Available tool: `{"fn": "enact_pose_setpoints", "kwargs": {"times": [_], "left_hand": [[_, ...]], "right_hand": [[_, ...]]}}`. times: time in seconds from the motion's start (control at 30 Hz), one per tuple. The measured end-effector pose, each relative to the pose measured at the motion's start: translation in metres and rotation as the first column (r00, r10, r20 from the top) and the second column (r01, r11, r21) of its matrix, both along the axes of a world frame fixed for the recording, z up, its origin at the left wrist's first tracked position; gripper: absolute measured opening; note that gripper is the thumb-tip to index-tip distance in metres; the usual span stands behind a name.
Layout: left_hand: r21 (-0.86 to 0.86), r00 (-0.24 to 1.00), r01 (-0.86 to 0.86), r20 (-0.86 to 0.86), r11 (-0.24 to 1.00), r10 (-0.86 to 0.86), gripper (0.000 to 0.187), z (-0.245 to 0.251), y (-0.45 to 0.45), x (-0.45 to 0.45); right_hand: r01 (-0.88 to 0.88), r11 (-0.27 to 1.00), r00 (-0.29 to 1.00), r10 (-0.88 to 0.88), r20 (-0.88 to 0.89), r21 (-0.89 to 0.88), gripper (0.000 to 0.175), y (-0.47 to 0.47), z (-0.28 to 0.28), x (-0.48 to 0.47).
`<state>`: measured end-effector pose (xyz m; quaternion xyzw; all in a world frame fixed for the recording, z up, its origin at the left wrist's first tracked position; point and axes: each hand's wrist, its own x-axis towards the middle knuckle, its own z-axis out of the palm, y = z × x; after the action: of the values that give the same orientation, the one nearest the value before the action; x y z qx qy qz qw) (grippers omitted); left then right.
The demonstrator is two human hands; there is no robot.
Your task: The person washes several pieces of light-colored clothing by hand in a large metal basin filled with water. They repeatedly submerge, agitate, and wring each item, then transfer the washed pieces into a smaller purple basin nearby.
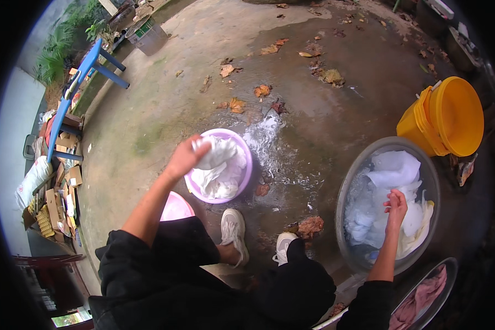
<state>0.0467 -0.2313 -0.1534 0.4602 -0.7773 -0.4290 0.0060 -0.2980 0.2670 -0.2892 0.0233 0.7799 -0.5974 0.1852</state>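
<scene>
My left hand (188, 156) grips a bunched white cloth (217, 153) over a light purple plastic basin (248, 167), where more white cloths (218, 180) lie heaped. On the right, my right hand (395, 204) is above a large grey tub (343, 206) of water. Its fingers are slightly curled and apart, and no cloth shows between them. White and pale cloths (396, 169) lie in the tub's water, with a yellowish one along its right side. A pink basin (177, 207) is partly hidden behind my left forearm and leg.
Yellow buckets (458, 117) stand beyond the tub. A basin with dusky pink cloth (423, 295) sits at lower right. Suds (268, 134) and fallen leaves (236, 105) lie on wet concrete. A blue bench (88, 62), cardboard boxes (53, 208) and a grey bin (150, 40) are at left.
</scene>
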Motion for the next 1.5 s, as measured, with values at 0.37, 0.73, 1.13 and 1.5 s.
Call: {"fn": "enact_pose_setpoints", "kwargs": {"times": [0.37,0.73,1.13,1.5], "left_hand": [[-0.275,0.880,0.459,0.268,0.845,-0.392,0.090,-0.140,0.017,0.069],[-0.345,0.966,0.244,0.174,0.907,-0.194,0.065,-0.065,0.001,0.061],[-0.217,0.732,0.592,-0.259,0.776,-0.630,0.031,-0.074,0.205,-0.107],[0.021,0.813,0.559,-0.210,0.829,-0.543,0.026,-0.104,0.223,-0.120]], "right_hand": [[-0.034,0.504,0.696,0.632,-0.341,0.863,0.063,-0.010,-0.083,-0.043],[-0.376,0.881,0.921,0.389,0.013,0.286,0.030,0.020,0.040,-0.021],[-0.230,0.971,0.970,0.224,-0.097,-0.062,0.038,0.016,0.106,-0.041],[-0.176,0.336,0.827,0.561,-0.046,0.925,0.029,0.002,-0.019,0.005]]}}
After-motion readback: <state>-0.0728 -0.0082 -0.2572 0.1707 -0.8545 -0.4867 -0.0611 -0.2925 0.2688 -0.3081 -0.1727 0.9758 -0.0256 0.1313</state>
